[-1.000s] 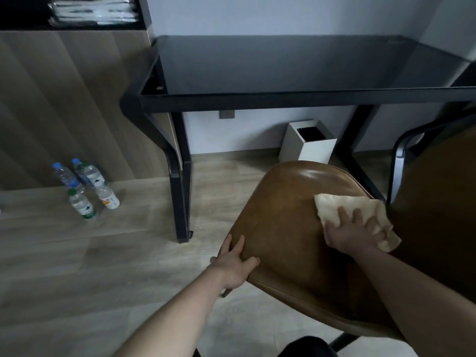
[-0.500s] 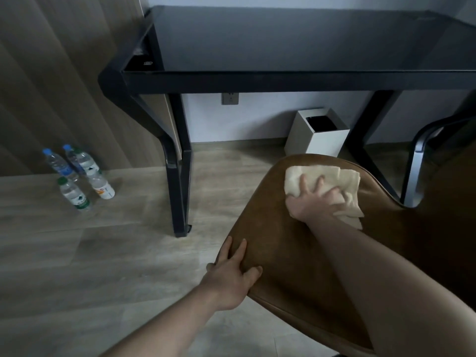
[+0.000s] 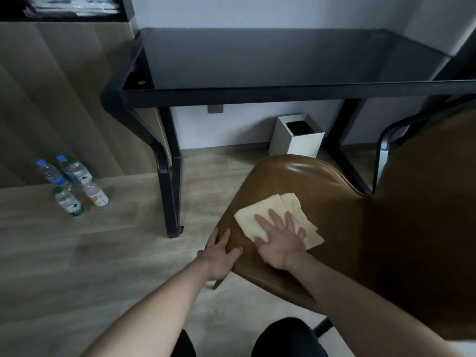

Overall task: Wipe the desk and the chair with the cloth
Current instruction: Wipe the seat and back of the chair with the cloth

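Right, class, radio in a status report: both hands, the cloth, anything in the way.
Left hand grips chair seat edge. Right hand flat, pressing cloth on the seat. Desk beyond, untouched. Nothing blocking the seat.

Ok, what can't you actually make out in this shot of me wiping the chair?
Head view only:
- Chair base: hidden under the seat.
- Chair back: cut off by the right edge.
- Cloth middle: covered by the right hand.
- Bottle labels: too small to read.
- Shelf items: blurred, cut by the top edge.
- Bin contents: too dark.
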### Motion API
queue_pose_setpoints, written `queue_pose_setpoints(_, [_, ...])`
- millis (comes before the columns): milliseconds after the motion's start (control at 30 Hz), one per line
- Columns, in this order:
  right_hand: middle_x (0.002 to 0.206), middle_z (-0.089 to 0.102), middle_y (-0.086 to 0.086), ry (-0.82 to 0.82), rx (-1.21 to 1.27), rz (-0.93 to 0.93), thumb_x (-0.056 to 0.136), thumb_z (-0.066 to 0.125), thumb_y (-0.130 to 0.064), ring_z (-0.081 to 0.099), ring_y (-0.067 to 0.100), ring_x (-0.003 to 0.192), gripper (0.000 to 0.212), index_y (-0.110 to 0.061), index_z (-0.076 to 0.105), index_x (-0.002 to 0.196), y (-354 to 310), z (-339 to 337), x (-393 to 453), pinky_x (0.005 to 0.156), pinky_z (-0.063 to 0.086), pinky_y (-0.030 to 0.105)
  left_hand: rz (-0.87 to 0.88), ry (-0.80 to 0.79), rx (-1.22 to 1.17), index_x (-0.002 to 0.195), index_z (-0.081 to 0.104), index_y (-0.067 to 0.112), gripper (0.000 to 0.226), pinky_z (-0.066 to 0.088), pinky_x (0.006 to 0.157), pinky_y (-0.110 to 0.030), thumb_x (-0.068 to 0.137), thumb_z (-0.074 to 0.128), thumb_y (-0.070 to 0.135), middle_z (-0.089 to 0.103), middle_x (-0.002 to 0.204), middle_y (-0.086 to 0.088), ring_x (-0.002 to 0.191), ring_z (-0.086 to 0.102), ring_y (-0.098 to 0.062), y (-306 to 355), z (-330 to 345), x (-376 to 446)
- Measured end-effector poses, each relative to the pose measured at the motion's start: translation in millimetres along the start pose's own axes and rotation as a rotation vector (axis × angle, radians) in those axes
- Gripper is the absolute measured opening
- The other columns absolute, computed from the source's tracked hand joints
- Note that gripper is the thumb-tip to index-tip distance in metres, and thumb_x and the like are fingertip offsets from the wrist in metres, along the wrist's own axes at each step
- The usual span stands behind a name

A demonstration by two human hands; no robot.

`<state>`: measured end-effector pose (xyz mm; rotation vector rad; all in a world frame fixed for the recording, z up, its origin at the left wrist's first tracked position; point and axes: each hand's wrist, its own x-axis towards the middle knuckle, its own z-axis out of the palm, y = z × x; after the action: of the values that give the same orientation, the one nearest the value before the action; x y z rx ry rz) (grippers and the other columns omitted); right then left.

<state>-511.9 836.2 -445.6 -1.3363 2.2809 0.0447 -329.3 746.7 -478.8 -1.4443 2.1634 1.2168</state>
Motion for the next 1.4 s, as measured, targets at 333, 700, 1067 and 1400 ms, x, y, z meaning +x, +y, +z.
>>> queue_pose_setpoints(333, [0.176,-0.018,-0.014,-0.108,0.165,0.179,0.105,0.04,-0.066,-0.022,0.039,0.16,0.073,-0.053,0.001,0.165,54.7,2.0,-56.7,0.125,0.005,0.069,-0.008,0.066,-0.064,0.167,0.009,0.046,0.076,0.016,0.13,-0.049,0.101,0.041,0.067,-0.01,0.176,0.015,0.159,0.014,-0.044,9.5,9.1,-10.3])
queue_pose_setpoints(700, [0.172,-0.031,-0.007,0.003,0.152,0.343,0.099,0.032,-0.08,-0.031,0.046,0.155,0.086,-0.052,-0.018,0.163,77.0,-38.8,72.3,0.12,-0.002,0.079,0.083,0.15,-0.118,0.164,0.016,0.053,0.071,0.035,0.123,-0.044,0.1,0.044,0.068,-0.003,0.173,0.026,0.152,0.03,-0.035,-4.2,17.4,-8.6])
queue_pose_setpoints(1067, [0.175,-0.023,-0.006,0.059,0.143,0.326,0.104,0.03,-0.072,-0.021,0.043,0.159,0.078,-0.048,-0.01,0.166,72.6,-29.2,50.8,0.124,0.001,0.072,0.04,0.154,-0.027,0.166,0.011,0.05,0.067,0.039,0.111,-0.037,0.105,0.036,0.063,-0.006,0.174,0.021,0.15,0.029,-0.04,10.7,10.8,-8.9])
queue_pose_setpoints(1400, [0.175,-0.024,-0.006,-0.095,0.191,0.323,0.106,0.035,-0.065,-0.023,0.044,0.158,0.079,-0.044,-0.011,0.167,56.8,6.6,-60.3,0.126,0.004,0.064,-0.028,0.112,-0.037,0.167,0.01,0.047,0.072,0.022,0.128,-0.05,0.102,0.035,0.064,-0.007,0.176,0.016,0.156,0.024,-0.043,15.3,8.5,-13.5])
